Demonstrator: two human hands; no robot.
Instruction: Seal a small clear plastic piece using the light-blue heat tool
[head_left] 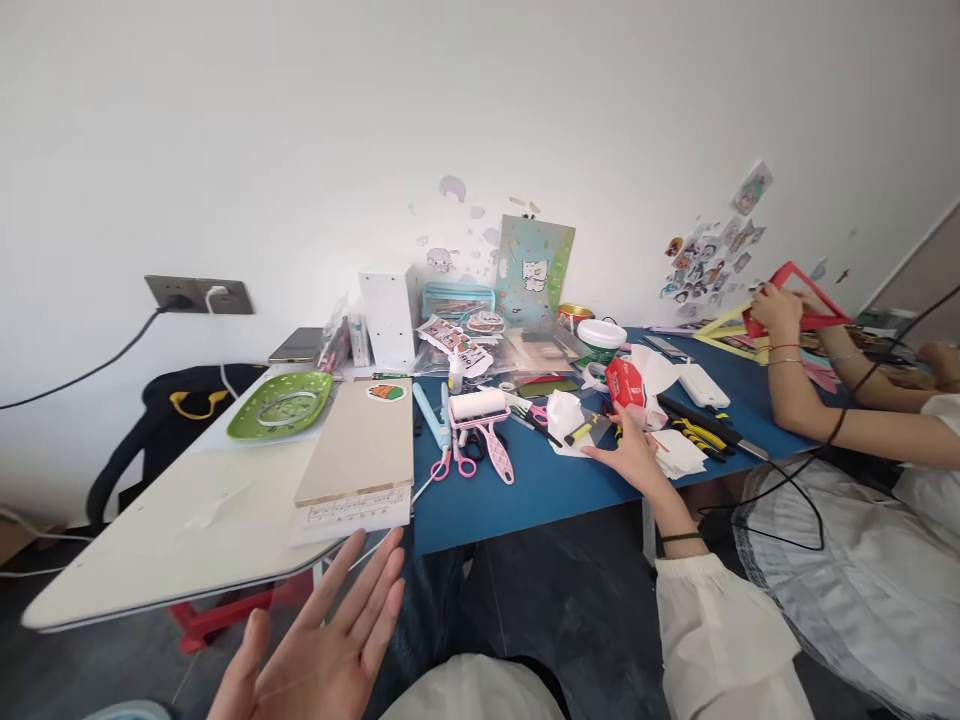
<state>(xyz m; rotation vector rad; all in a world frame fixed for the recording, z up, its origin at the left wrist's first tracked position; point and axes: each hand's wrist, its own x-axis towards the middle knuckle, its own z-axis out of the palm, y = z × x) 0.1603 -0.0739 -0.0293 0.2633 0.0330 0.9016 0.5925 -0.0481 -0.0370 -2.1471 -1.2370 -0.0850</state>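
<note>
Left hand bare and open; right hand at the red packet

Nearest the camera: the left hand [322, 640], palm up, fingers spread long, nothing in it. It sits low, in front of the white table's [187, 540] front edge, near that table's right-hand corner.

Right hand [636, 458] out over the blue table [465, 520], past its front edge. Thumb and fingers well apart; fingertips meet the lower end of a red-and-white packet [628, 385]. Whether it has a grip or only a touch, cannot tell. Packet lies right of the blue table's middle, back from the front edge, soft white paper rising from its right side.

Close by: a clear sheet with a yellow-and-black item [579, 433] on it, just beside the thumb; crumpled white paper [564, 410] behind; folded white tissue [681, 455] towards the front edge; yellow-handled pliers [701, 435] to the right.

Blue table's left end: lint roller [478, 404], pink-handled scissors [451, 464]. Beige board [360, 440] lies along the white table's right edge. At far right another person's hand [776, 308] holds a red frame [829, 322].

Judgement: step looks like reaching in and taking hold at the packet. Next move would call for closing thumb and fingers squarely on it, clear of the plastic sheet; the left seems free to help.
</note>
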